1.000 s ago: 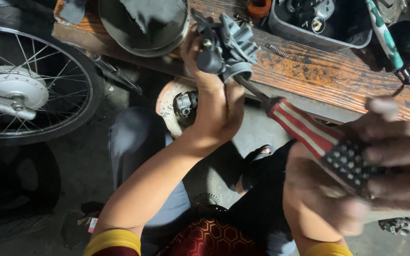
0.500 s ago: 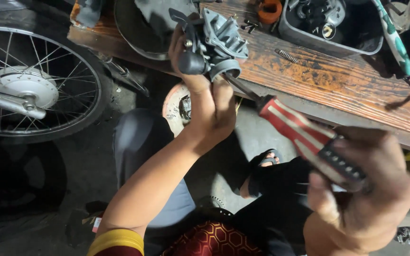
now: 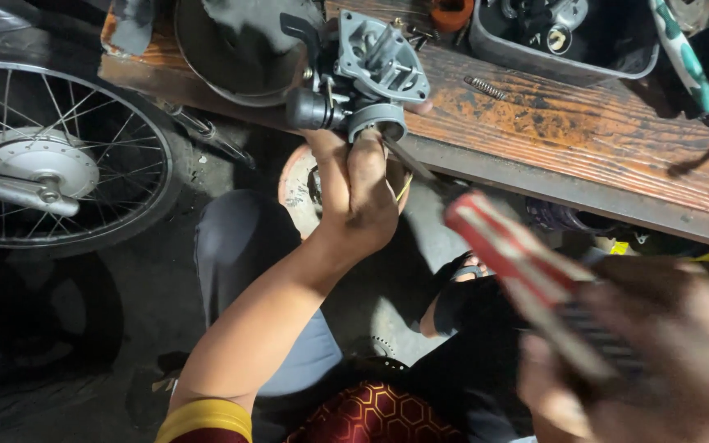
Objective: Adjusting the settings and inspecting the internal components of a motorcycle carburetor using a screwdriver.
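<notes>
While the left hand (image 3: 359, 193) grips a grey metal carburettor (image 3: 367, 78) from below, fingers wrapped around its lower collar, the part stands raised over the near edge of a worn wooden bench (image 3: 584, 135) in the head view. The right hand (image 3: 650, 361), blurred at near right, is closed around a screwdriver (image 3: 527, 271) with a red-and-white striped handle; its dark shaft runs up and left toward the underside of the carburettor, where the tip goes out of sight behind the left hand's fingers, so whether it sits in a screw cannot be told.

On the bench, far of the carburettor, lies a round dark pan (image 3: 235, 45); to the right sit a small coil spring (image 3: 486, 87), a grey tray (image 3: 564, 37) of loose parts and a teal-handled tool (image 3: 683, 53). At left, a spoked wheel (image 3: 51, 160) with its hub stands above the dark floor. Below the left hand a round, pale drum-shaped part (image 3: 301, 180) shows near the person's knee.

Judged from the grip, the work goes best with the carburettor held dead steady, the shaft kept in line with the screw and not canted, and firm pressure put behind the blade so it does not slip out and chew the soft metal. With the tip hidden, feeling for its seat before turning seems wise.
</notes>
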